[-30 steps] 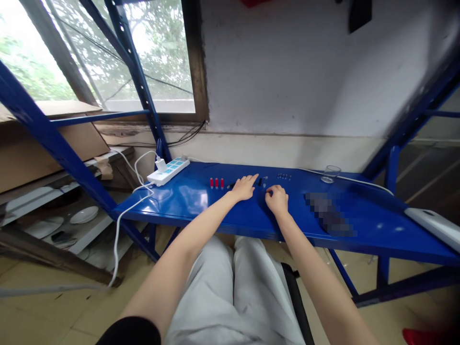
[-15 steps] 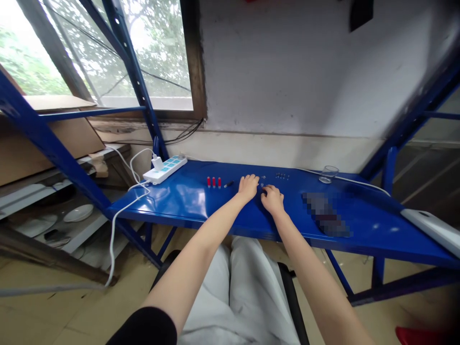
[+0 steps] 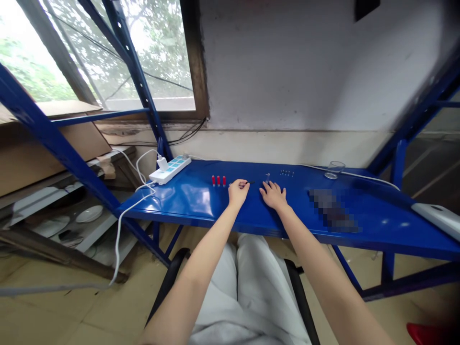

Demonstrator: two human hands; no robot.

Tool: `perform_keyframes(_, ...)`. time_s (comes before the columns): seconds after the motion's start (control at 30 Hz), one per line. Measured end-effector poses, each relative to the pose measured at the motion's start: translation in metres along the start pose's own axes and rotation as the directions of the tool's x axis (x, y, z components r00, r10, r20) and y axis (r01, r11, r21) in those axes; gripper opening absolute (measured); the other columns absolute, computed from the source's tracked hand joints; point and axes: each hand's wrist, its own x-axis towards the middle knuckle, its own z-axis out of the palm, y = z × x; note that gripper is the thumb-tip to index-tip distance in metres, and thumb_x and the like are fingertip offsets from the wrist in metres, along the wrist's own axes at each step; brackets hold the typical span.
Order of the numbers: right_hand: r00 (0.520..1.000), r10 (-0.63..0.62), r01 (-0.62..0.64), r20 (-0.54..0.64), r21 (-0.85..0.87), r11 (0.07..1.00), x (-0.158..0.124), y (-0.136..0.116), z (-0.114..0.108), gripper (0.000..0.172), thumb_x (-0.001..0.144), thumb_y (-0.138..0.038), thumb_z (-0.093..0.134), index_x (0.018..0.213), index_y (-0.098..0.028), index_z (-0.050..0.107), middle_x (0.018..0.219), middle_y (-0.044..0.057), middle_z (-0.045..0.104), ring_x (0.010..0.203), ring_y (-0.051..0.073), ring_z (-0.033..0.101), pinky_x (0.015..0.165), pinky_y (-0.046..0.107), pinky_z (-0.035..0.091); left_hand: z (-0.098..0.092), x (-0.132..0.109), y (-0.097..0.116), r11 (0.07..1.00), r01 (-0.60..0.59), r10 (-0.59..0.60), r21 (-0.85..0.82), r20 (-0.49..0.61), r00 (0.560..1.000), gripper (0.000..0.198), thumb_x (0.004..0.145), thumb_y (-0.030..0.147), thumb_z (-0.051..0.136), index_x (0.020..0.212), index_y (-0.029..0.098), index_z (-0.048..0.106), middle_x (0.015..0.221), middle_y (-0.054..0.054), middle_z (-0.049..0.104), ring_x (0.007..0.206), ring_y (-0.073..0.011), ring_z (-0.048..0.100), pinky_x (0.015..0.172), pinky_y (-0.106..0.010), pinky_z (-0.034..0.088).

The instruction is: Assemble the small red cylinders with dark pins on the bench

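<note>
The left hand [image 3: 238, 193] now holds something dark [image 3: 251, 182].

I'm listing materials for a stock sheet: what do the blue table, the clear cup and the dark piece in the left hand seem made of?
Blue table: probably painted metal, given its glossy reflections.
Clear cup: smooth glass or plastic; the background shows through.
Dark piece in the left hand: perhaps plastic; only its dark tone shows, finish unclear.

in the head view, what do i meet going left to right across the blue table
White power strip, three red cylinders, left hand holding a thin dark item, right hand, clear glass, white item at far right.
</note>
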Motion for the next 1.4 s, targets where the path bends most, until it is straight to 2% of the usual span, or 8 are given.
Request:
perform_keyframes(0.13,1.000,0.003,-0.003,0.008,0.000,1.000,0.005,0.001,0.001,0.054,0.088,-0.049,0.025,0.134,-0.023,0.039,0.141,0.013,0.032,0.132,0.031,0.021,0.100,0.063,0.011,-0.006,-0.003,-0.006,0.988,0.042,-0.052,-0.147,-0.066,0.996,0.016,0.069,0.022,0.063,0.083,0.013,0.064,0.077,-0.006,0.066,0.070,-0.0124,0.061,0.069,-0.024,0.048)
perform_keyframes(0.37,1.000,-0.001,0.001,-0.006,0.012,1.000,0.007,-0.003,0.000,0.052,0.089,-0.045,0.026,0.133,-0.021,0.039,0.138,0.013,0.036,0.130,0.030,0.024,0.098,0.064,0.010,-0.006,-0.004,-0.007,0.987,0.028,-0.037,-0.160,-0.057,0.998,0.017,0.069,0.023,0.063,0.082,0.012,0.064,0.075,-0.006,0.066,0.070,-0.0125,0.061,0.069,-0.025,0.049)
perform_keyframes(0.47,0.985,-0.070,0.077,-0.156,0.041,0.996,0.001,-0.005,-0.005,0.044,0.088,-0.038,0.031,0.126,-0.020,0.045,0.129,0.013,0.047,0.123,0.027,0.034,0.099,0.059,0.015,-0.006,-0.004,-0.008,0.981,0.038,-0.046,-0.189,-0.042,0.998,0.018,0.069,0.023,0.064,0.083,0.012,0.065,0.076,-0.007,0.066,0.071,-0.0131,0.062,0.070,-0.025,0.049)
perform_keyframes(0.6,0.909,-0.130,0.211,-0.395,0.169,0.963,-0.010,-0.008,-0.015,0.031,0.086,-0.033,0.035,0.106,-0.017,0.053,0.100,0.012,0.060,0.097,0.023,0.052,0.090,0.044,0.032,-0.004,-0.002,-0.012,0.971,0.058,-0.060,-0.233,-0.001,0.998,0.018,0.069,0.023,0.065,0.083,0.012,0.066,0.078,-0.008,0.068,0.073,-0.0145,0.063,0.072,-0.027,0.049)
perform_keyframes(0.73,0.850,-0.072,0.342,-0.521,0.445,0.828,-0.016,-0.009,-0.020,0.027,0.088,-0.037,0.033,0.100,-0.017,0.048,0.083,0.008,0.059,0.077,0.017,0.055,0.075,0.032,0.042,-0.002,-0.002,-0.013,0.945,0.097,-0.079,-0.312,0.069,0.994,0.017,0.070,0.020,0.064,0.083,0.011,0.065,0.078,-0.010,0.068,0.073,-0.0152,0.064,0.073,-0.029,0.050)
perform_keyframes(0.87,0.861,-0.001,0.385,-0.509,0.652,0.653,-0.016,-0.010,-0.019,0.027,0.088,-0.043,0.034,0.098,-0.020,0.044,0.070,0.001,0.054,0.067,0.014,0.054,0.066,0.028,0.044,-0.003,-0.004,-0.009,0.929,0.135,-0.104,-0.343,0.108,0.989,0.016,0.070,0.018,0.064,0.083,0.011,0.066,0.076,-0.010,0.069,0.073,-0.0160,0.065,0.072,-0.030,0.050)
perform_keyframes(0.97,0.887,-0.022,0.391,-0.462,0.723,0.569,-0.016,-0.011,-0.016,0.027,0.086,-0.045,0.039,0.094,-0.020,0.044,0.066,-0.001,0.053,0.061,0.012,0.052,0.061,0.026,0.044,-0.003,-0.005,-0.007,0.926,0.147,-0.116,-0.347,0.108,0.987,0.015,0.070,0.017,0.064,0.083,0.010,0.066,0.076,-0.010,0.069,0.073,-0.0161,0.065,0.072,-0.030,0.050)
perform_keyframes(1.4,0.921,-0.048,0.368,-0.386,0.825,0.428,-0.014,-0.012,-0.015,0.030,0.081,-0.049,0.046,0.089,-0.020,0.046,0.062,-0.003,0.053,0.055,0.010,0.048,0.056,0.025,0.042,-0.008,-0.009,0.007,0.913,0.221,-0.180,-0.342,0.146,0.973,0.014,0.071,0.014,0.062,0.084,0.011,0.066,0.078,-0.009,0.070,0.071,-0.0146,0.064,0.069,-0.028,0.050)
